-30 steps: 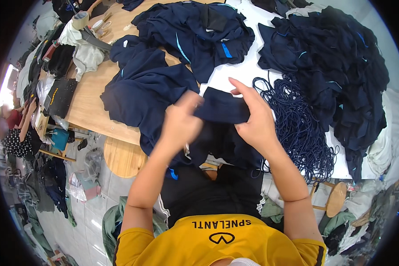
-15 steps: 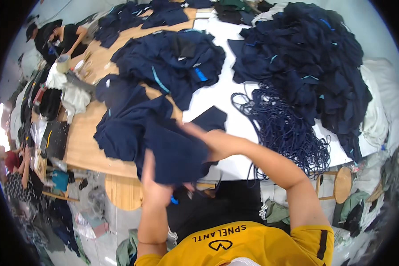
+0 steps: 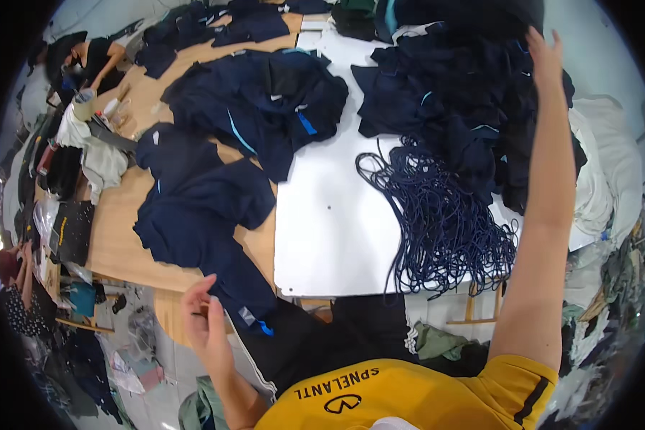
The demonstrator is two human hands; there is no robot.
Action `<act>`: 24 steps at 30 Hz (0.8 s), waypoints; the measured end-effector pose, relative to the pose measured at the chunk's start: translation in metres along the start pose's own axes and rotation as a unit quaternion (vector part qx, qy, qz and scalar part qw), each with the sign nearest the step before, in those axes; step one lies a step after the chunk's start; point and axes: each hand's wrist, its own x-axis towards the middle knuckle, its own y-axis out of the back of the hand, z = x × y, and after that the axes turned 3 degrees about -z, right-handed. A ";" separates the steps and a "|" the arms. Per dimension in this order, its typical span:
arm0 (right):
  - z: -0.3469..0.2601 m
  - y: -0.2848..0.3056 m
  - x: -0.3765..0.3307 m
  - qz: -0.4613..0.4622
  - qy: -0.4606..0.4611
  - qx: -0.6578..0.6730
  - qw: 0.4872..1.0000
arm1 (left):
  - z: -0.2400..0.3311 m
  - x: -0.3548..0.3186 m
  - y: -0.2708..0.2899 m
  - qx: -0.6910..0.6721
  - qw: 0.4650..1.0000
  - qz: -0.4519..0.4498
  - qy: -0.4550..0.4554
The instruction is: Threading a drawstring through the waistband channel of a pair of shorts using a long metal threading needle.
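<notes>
On the surface (image 3: 330,236), a tangle of cords (image 3: 444,222) lies at the near edge, toward the right corner. Behind it, a heap of garments (image 3: 459,93) reaches toward the far right. Left of that heap lies a garment pile (image 3: 254,107); before the pile, a loose garment (image 3: 193,204) hangs over the near edge, left of the cords. A tape roll (image 3: 84,107) sits by the left edge.
</notes>
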 end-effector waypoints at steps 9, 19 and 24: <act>0.083 -0.011 -0.223 -0.476 -0.168 -0.176 0.845 | -0.010 0.011 -0.024 -0.045 0.994 -0.095 0.024; 0.098 -0.075 -0.355 -0.365 -0.059 -0.518 0.771 | -0.012 -0.017 -0.014 -0.010 0.989 -0.119 0.090; 0.004 -0.085 -0.301 -0.144 0.124 -0.205 0.960 | -0.023 -0.018 -0.023 -0.063 0.979 -0.133 0.144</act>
